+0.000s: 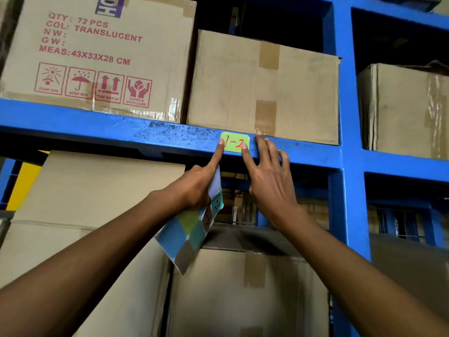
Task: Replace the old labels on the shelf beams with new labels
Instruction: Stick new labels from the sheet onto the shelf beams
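A green label (234, 142) with "1-2" in red sits on the face of the blue shelf beam (121, 128). My left hand (196, 188) holds a sheet of coloured labels (192, 227) against its palm, and its index fingertip presses the label's left edge. My right hand (269, 176) is spread with fingers apart, its index fingertip on the label's lower right corner. One sticker on the sheet reads "1-3".
Cardboard boxes fill the rack: a printed one (97, 52) and a plain one (262, 86) above the beam, more below (243, 288). A blue upright (345, 117) stands just right of my hands, with another box (403, 108) beyond it.
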`<state>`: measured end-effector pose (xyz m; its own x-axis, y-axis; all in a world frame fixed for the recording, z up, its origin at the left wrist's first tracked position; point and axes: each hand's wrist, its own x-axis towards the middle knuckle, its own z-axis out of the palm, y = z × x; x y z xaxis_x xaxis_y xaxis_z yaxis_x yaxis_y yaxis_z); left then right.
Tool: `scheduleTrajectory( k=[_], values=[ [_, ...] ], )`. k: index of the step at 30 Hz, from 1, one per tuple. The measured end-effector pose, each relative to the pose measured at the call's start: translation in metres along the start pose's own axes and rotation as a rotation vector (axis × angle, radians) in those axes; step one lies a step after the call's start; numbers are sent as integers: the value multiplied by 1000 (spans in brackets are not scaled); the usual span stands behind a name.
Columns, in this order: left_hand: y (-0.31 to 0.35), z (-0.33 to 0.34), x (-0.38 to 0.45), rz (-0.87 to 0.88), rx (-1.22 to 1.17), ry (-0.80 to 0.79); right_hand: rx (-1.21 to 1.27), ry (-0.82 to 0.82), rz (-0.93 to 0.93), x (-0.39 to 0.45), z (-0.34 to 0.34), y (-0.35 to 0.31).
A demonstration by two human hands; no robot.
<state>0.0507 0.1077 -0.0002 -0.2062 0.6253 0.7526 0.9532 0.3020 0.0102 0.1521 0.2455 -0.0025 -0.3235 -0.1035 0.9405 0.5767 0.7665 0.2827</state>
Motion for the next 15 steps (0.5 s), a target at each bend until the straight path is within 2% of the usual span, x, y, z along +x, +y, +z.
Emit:
scheduleTrajectory(
  k=[3,6,10,13,15],
  values=[
    [1,7,-4,19,-2,22,-139,-31,-72,-7,-2,8],
    [0,11,-9,35,-29,20,-151,-47,-133,-9,-14,13],
    [-1,21,-26,-34,-265,36,121,-121,-72,-17,-26,12],
    [1,33,-43,-98,-553,143,429,-95,80,-43,-24,8],
    [2,39,-52,-152,-781,187,537,-59,170,-61,-22,4]
  ],
)
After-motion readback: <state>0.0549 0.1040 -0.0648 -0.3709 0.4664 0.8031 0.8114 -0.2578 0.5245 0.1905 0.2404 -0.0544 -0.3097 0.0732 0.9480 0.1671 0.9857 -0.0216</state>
